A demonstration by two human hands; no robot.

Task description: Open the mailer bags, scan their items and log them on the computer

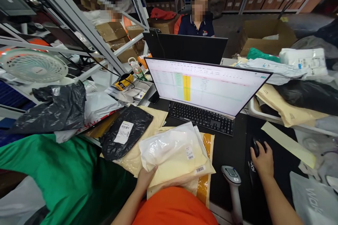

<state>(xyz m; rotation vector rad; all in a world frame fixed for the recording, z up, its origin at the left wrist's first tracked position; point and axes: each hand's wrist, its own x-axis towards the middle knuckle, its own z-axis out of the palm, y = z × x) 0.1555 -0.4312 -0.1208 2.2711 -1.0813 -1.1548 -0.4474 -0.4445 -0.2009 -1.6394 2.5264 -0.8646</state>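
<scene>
My left hand (146, 179) is closed on the near left corner of a white and cream mailer (174, 154), its thumb lying on top. Two small barcode labels show on that mailer. Beneath it are other padded envelopes, one with a strip of brown tape (204, 182). On the right, my right hand (262, 158) is curled over a black computer mouse (256, 147) on a dark mat. Between my arms a grey handheld barcode scanner (232, 182) lies on the desk. A lit monitor (206, 88) shows a spreadsheet behind a black keyboard (202, 116).
A black plastic parcel (137, 123) with a white label lies left of the mailers. Green cloth (60, 168) fills the lower left, near a fan (34, 65). More parcels crowd a white bin (255, 109) at right. A person (196, 24) sits behind a second monitor (185, 47).
</scene>
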